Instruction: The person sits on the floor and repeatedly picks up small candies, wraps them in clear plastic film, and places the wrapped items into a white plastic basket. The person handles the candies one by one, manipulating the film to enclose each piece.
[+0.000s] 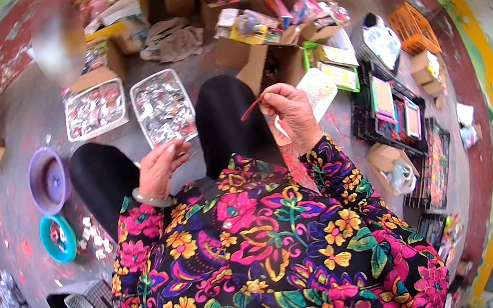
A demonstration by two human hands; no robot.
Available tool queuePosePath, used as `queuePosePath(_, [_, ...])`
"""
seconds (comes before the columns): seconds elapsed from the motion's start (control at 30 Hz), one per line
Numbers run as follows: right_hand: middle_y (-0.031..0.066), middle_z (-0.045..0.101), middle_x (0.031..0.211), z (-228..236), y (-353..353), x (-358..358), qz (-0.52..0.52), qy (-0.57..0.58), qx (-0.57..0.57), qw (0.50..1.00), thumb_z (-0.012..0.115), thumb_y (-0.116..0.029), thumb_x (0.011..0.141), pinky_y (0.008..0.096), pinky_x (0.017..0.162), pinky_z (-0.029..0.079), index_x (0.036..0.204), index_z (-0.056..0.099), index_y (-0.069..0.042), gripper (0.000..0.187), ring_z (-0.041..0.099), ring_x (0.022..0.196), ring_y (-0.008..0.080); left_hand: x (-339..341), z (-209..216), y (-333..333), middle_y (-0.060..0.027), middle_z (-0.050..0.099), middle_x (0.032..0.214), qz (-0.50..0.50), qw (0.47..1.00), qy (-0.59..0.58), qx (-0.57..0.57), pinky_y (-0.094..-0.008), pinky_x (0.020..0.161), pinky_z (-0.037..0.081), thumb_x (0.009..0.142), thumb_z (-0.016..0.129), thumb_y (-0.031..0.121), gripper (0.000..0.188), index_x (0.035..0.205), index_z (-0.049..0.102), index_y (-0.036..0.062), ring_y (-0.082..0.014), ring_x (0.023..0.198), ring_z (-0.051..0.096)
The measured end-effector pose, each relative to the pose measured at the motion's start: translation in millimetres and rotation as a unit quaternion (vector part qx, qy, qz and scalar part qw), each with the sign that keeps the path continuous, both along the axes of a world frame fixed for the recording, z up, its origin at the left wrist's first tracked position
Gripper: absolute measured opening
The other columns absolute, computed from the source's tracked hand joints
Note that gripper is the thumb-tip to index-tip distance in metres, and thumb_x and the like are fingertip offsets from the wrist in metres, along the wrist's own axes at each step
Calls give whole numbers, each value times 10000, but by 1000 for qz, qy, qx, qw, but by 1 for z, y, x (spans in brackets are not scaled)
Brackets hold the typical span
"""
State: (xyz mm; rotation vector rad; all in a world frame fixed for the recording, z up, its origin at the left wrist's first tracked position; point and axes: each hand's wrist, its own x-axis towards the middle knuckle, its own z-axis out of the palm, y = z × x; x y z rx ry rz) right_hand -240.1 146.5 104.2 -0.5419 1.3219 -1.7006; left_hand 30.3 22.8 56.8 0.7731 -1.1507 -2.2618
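My left hand (pixel 159 166) rests over my left knee and holds a small clear packet pinched between its fingers. A pale bangle sits on that wrist. My right hand (pixel 292 113) is raised over my right knee and grips a thin red stick (pixel 251 108) that points left. A white mesh tray (pixel 163 106) full of small shiny wrapped pieces lies on the floor just beyond my knees, closest to the left hand. My black trouser legs and flowered sleeves fill the lower middle of the view.
A second white tray (pixel 95 109) of pieces lies left of the first. A purple bowl (pixel 47 181) and a teal bowl (pixel 58 238) sit at left. Cardboard boxes (pixel 239 49) stand ahead. Black crates (pixel 394 111), a green basket (pixel 329 60) and an orange crate (pixel 412 27) line the right.
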Motion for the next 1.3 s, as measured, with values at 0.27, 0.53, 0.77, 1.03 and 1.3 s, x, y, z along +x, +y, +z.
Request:
queuePosePath(0.27, [-12,586,707,-35,129,-91,-192,215,170,943,607,-92,780,188,554,384,846,639,7,124,484,602,45,4,-7,-1,-180,601,1021,22,1000,8,16,-315,862,477,914,448,130,276,1097,525,-62,-244,987,584])
queuePosePath(0.53, [27,629,675,-122,208,-103,-223,217,384,869,639,-113,729,223,583,435,799,659,5,139,545,596,74,1,-7,1,-174,602,1020,1,1000,-10,17,-310,838,489,914,450,122,257,1080,544,-49,-255,982,587])
queuePosePath(0.77, [18,636,708,-215,251,-127,-202,243,439,841,682,-147,686,259,612,447,788,692,-48,142,567,653,106,-3,-8,1,-178,603,1019,5,1000,-21,18,-308,832,493,911,456,124,255,1074,547,-51,-253,978,590])
queuePosePath(1.03, [96,656,773,-201,244,-123,-137,319,595,725,658,-283,712,323,697,474,780,689,-67,228,620,736,222,1,-12,1,-164,598,1047,-1,1000,-28,13,-306,843,487,907,470,146,268,1076,543,-49,-244,974,590])
queuePosePath(1.3, [121,573,1117,-229,272,-153,66,251,594,762,546,-450,792,324,902,412,1098,593,-122,451,529,1054,264,-3,-10,2,-178,605,1006,9,999,-29,19,-306,828,495,908,466,132,259,1072,547,-51,-255,960,594])
